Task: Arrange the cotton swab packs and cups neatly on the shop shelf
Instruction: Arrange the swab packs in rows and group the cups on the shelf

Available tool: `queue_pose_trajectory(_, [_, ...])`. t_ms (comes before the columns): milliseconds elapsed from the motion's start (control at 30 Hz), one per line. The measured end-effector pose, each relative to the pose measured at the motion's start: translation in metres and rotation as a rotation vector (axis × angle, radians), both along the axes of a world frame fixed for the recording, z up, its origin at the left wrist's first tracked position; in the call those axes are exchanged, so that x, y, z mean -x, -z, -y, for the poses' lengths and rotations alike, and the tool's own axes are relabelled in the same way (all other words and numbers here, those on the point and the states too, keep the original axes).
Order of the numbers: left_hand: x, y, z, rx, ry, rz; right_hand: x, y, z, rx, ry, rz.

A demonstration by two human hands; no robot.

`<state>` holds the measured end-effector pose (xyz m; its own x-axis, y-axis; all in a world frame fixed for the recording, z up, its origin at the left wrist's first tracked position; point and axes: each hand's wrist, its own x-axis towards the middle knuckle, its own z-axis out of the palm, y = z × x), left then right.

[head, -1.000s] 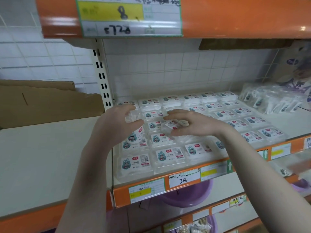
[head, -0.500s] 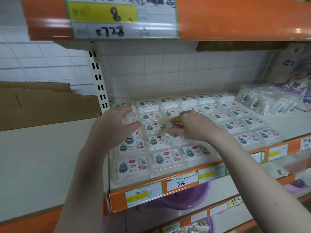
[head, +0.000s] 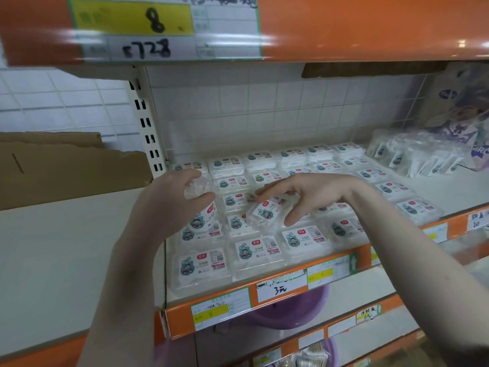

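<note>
Rows of flat clear packs [head: 259, 251] with teal cartoon labels lie across the shop shelf [head: 277, 295]. My left hand [head: 169, 202] grips a clear round cup [head: 202, 210] with the same label, held upright above the left column of packs. My right hand [head: 307, 194] hovers over the middle rows, its fingers curled round one tilted pack [head: 267, 210] lifted off the layer below.
A loose heap of bagged packs [head: 415, 157] lies at the shelf's back right beside a printed bag [head: 465, 112]. Flattened cardboard [head: 66, 165] leans on the left shelf. An orange shelf edge [head: 344, 25] hangs overhead. A purple basin [head: 288, 311] sits below.
My right hand has lifted one pack and tilted it up from the middle rows. My left hand keeps hold of the cup in about the same place.
</note>
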<state>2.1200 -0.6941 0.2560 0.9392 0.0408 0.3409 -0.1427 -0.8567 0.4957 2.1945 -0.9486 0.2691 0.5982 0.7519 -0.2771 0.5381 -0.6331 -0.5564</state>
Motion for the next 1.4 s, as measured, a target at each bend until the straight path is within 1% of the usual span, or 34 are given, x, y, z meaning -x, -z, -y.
queue_pose_trajectory(67, [0.000,0.000,0.000,-0.006,-0.001,0.002,-0.003,-0.001,-0.002,0.033,-0.007,0.045])
queue_pose_trajectory(267, [0.001,0.000,0.001,-0.013,-0.009,0.003,0.001,0.005,-0.007,0.003,0.086,0.209])
queue_pose_trajectory(367, [0.000,0.000,0.001,-0.009,-0.004,0.004,0.001,0.014,-0.010,-0.040,0.137,0.292])
queue_pose_trajectory(567, [-0.001,0.001,0.001,-0.027,0.003,0.015,-0.009,0.020,-0.011,-0.147,0.306,0.414])
queue_pose_trajectory(633, [-0.001,0.001,0.001,-0.026,0.001,0.016,-0.014,0.021,-0.014,-0.161,0.360,0.468])
queue_pose_trajectory(733, [-0.001,0.001,0.001,-0.016,0.002,0.018,-0.022,0.022,-0.021,-0.160,0.384,0.523])
queue_pose_trajectory(1033, [-0.001,0.000,0.001,-0.026,0.024,0.028,-0.041,0.021,-0.055,-0.133,0.351,0.521])
queue_pose_trajectory(1167, [-0.002,0.000,0.000,-0.028,0.030,0.025,-0.046,0.023,-0.066,-0.085,0.323,0.542])
queue_pose_trajectory(1300, [-0.003,0.000,-0.002,-0.023,0.029,0.024,-0.049,0.028,-0.071,-0.041,0.286,0.527])
queue_pose_trajectory(1400, [-0.003,0.000,-0.004,-0.017,0.029,0.020,-0.049,0.030,-0.072,-0.061,0.274,0.490])
